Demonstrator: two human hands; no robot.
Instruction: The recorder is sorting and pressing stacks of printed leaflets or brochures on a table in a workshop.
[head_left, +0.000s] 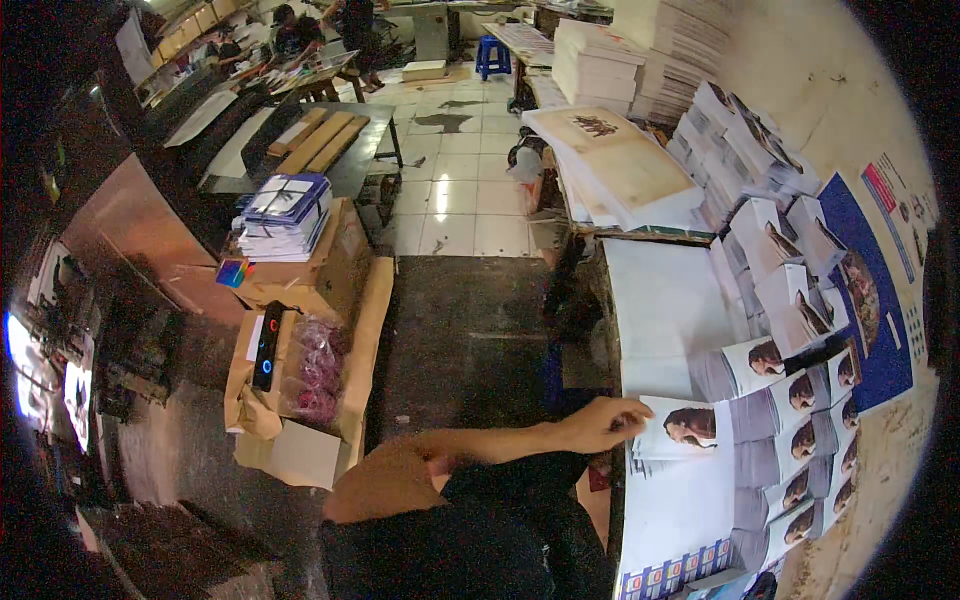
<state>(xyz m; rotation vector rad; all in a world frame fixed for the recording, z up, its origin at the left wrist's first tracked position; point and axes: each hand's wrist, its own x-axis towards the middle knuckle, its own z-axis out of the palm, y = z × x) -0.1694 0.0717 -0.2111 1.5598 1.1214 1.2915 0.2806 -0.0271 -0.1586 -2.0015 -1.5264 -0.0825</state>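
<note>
My left arm reaches across to the right. The fingers of my left hand [608, 424] are closed at the left edge of a white printed booklet [682, 426] with a picture of a long-haired head. Several loose sheet edges show just under this booklet, over the white table top [660, 330]. To its right, stacks of matching booklets [797, 438] stand in rows against the wall. My right hand is not in view; a small strip of skin shows beside the table edge, below my left hand.
More piled booklets [770, 235] and large printed sheets [625, 165] lie farther along the table. At left are a cardboard box [340, 250] with a tied bundle [285, 205], and a plastic-wrapped purple pack [320, 365]. A blue stool [493, 58] and people stand far back.
</note>
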